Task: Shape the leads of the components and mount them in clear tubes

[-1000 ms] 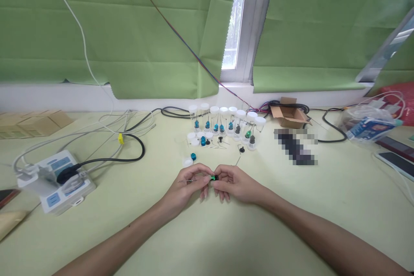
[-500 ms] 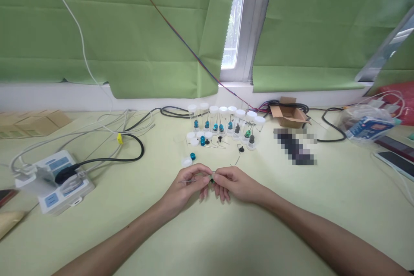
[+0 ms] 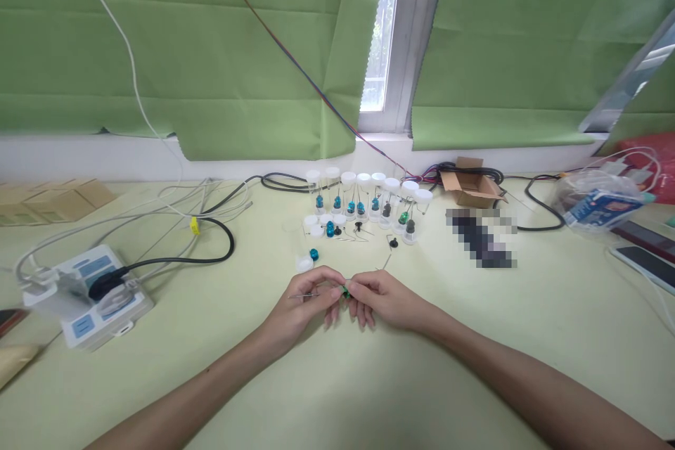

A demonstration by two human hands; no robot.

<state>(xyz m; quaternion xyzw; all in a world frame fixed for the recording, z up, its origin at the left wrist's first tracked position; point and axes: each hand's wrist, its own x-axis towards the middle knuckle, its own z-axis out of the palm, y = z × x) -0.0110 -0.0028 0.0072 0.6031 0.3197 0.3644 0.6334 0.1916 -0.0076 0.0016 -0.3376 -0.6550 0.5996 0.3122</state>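
Between my two hands, at the fingertips, is a small green part (image 3: 346, 291), mostly covered by the fingers. My left hand (image 3: 311, 299) pinches it from the left, and a thin metal rod (image 3: 304, 294) sticks out across its fingers. From the right, my right hand (image 3: 382, 297) pinches the same part between thumb and forefinger. Just beyond the hands lie a small blue part (image 3: 314, 254) and a clear, white-rimmed cup (image 3: 304, 264). A black part with a bent metal rod (image 3: 393, 243) rests beyond my right hand.
Several clear tubes with white caps (image 3: 363, 197) stand in a row at the back, with coloured parts inside. A power strip (image 3: 105, 295) with plugs and cables is on the left. An open cardboard box (image 3: 471, 190) and a phone (image 3: 646, 267) are to the right.
The green part shows a little more and brighter between the fingertips. Both hands stay in nearly the same place.
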